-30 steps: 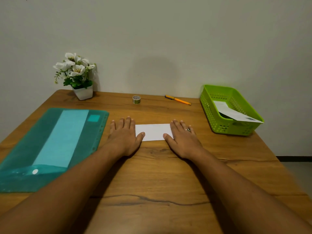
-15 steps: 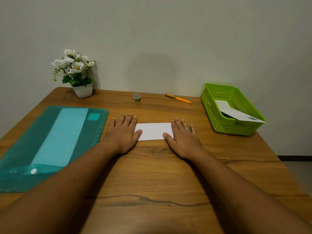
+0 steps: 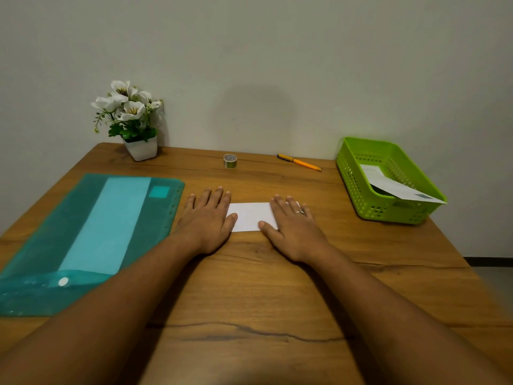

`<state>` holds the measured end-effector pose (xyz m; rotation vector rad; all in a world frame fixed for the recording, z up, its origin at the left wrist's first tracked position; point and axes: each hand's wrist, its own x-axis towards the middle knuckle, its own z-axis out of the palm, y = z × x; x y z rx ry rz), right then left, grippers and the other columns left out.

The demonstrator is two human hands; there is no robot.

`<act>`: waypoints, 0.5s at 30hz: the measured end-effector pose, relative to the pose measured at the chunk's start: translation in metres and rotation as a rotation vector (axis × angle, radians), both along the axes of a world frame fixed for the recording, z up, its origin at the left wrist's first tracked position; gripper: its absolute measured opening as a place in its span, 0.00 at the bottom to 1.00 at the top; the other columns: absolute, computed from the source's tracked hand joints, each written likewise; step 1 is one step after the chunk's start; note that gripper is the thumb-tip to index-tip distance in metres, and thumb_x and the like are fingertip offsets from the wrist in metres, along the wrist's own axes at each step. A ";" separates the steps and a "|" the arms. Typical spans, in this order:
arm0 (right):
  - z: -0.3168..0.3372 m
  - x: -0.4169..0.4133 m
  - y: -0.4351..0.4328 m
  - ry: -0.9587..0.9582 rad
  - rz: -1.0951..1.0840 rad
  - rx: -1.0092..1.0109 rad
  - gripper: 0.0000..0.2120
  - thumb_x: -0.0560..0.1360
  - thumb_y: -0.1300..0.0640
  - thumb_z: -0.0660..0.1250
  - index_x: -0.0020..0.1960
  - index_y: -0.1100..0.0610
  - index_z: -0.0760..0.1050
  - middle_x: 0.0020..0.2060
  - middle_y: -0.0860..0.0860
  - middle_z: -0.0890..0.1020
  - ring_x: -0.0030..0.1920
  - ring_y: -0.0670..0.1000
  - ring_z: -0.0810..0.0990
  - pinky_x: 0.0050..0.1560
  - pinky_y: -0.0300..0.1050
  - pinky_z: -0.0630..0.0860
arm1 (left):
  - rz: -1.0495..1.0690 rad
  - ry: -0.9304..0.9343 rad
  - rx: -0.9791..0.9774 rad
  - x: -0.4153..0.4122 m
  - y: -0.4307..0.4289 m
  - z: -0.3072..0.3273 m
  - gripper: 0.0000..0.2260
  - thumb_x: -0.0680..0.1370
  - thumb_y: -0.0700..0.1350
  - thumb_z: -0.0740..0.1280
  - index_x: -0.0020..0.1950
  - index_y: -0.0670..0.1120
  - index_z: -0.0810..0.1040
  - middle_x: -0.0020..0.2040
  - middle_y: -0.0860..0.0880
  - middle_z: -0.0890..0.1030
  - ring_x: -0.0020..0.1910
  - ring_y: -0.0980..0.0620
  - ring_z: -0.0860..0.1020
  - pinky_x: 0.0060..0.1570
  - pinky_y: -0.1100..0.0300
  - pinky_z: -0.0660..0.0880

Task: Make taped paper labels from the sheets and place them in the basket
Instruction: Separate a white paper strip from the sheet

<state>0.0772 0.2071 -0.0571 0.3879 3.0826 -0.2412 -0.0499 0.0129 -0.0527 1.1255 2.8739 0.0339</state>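
Note:
A folded white paper strip [image 3: 253,216] lies flat in the middle of the wooden table. My left hand [image 3: 206,218] rests palm down on its left end, fingers spread. My right hand [image 3: 291,222], with a ring on one finger, presses flat on its right end. A small roll of tape [image 3: 230,160] stands at the back of the table. The green basket [image 3: 349,176] at the right holds a finished white label [image 3: 399,187] that leans over its front rim. A teal plastic folder [image 3: 91,234] with a pale sheet inside lies at the left.
An orange pen [image 3: 299,162] lies at the back between the tape and the basket. A white pot of white flowers [image 3: 130,120] stands in the back left corner against the wall. The table's right edge drops off just beyond the basket.
Both hands stay flat on the paper strip, and nothing on the table has moved. The camera has tilted slightly.

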 end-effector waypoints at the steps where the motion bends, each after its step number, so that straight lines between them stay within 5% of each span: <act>1: 0.000 0.005 0.008 -0.006 -0.029 0.011 0.38 0.83 0.32 0.44 0.85 0.53 0.46 0.85 0.50 0.48 0.84 0.54 0.44 0.82 0.59 0.43 | 0.000 0.000 -0.003 0.000 0.000 0.000 0.31 0.84 0.64 0.43 0.84 0.51 0.44 0.85 0.48 0.45 0.83 0.46 0.44 0.80 0.42 0.43; 5: 0.001 0.016 0.021 -0.020 -0.076 0.003 0.37 0.83 0.32 0.43 0.85 0.52 0.45 0.85 0.50 0.47 0.84 0.54 0.44 0.82 0.59 0.42 | 0.005 0.012 -0.017 0.003 0.001 0.003 0.36 0.82 0.69 0.43 0.84 0.50 0.47 0.84 0.46 0.49 0.83 0.44 0.48 0.80 0.40 0.47; 10: 0.002 0.018 0.017 -0.022 -0.092 0.000 0.39 0.83 0.30 0.43 0.85 0.53 0.45 0.85 0.51 0.46 0.84 0.55 0.43 0.82 0.60 0.41 | 0.010 0.092 0.013 0.012 -0.001 0.022 0.36 0.77 0.74 0.54 0.78 0.53 0.65 0.72 0.46 0.68 0.71 0.46 0.66 0.70 0.44 0.66; 15: 0.002 0.029 0.011 -0.022 -0.096 -0.005 0.42 0.81 0.28 0.43 0.85 0.53 0.45 0.85 0.51 0.46 0.84 0.56 0.44 0.81 0.61 0.41 | 0.040 -0.026 0.001 0.008 -0.002 0.037 0.35 0.71 0.76 0.63 0.69 0.55 0.71 0.67 0.48 0.72 0.66 0.47 0.68 0.66 0.46 0.69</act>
